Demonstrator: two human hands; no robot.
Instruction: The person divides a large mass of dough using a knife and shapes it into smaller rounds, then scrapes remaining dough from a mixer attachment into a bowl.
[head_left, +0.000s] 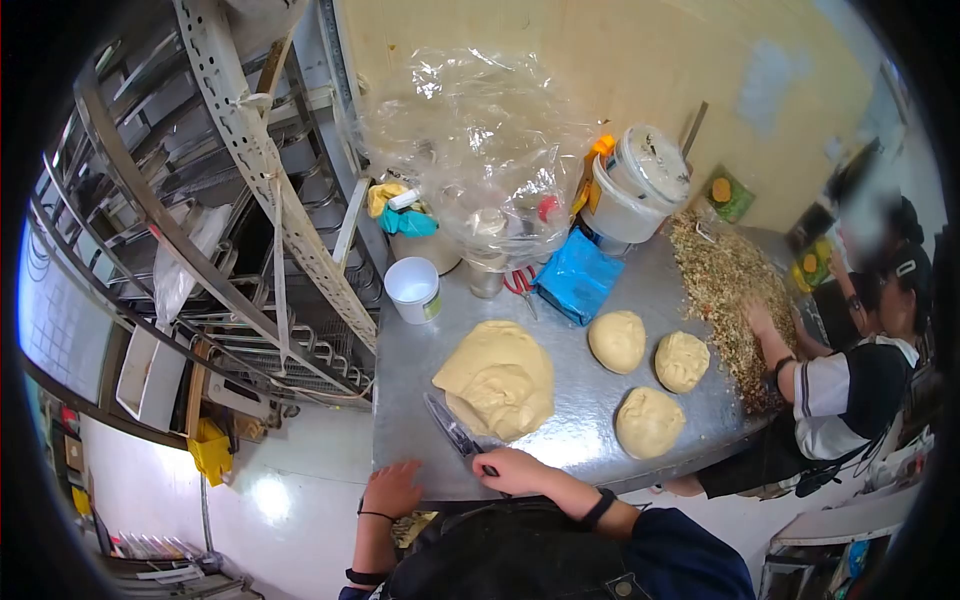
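Note:
A large mound of pale dough (497, 375) lies on the metal table, with a softer lump folded into its front. My right hand (512, 470) is closed around the black handle of a knife (450, 425). The blade lies along the dough's lower left side, pointing away from me. At the front edge of the table rests my left hand (392, 489), its fingers stretched out and holding nothing. To the right sit three rounded dough balls: one at the back (617, 341), a wrinkled one (682, 361) and one nearer me (650, 422).
At the back stand a white tub (413, 290), red-handled scissors (521, 282), a blue packet (580, 278), stacked buckets (630, 190) and clear plastic sheeting (480, 140). A co-worker's hand (758, 317) is in a chopped mixture (722, 280) at right. A metal rack (270, 200) borders the left.

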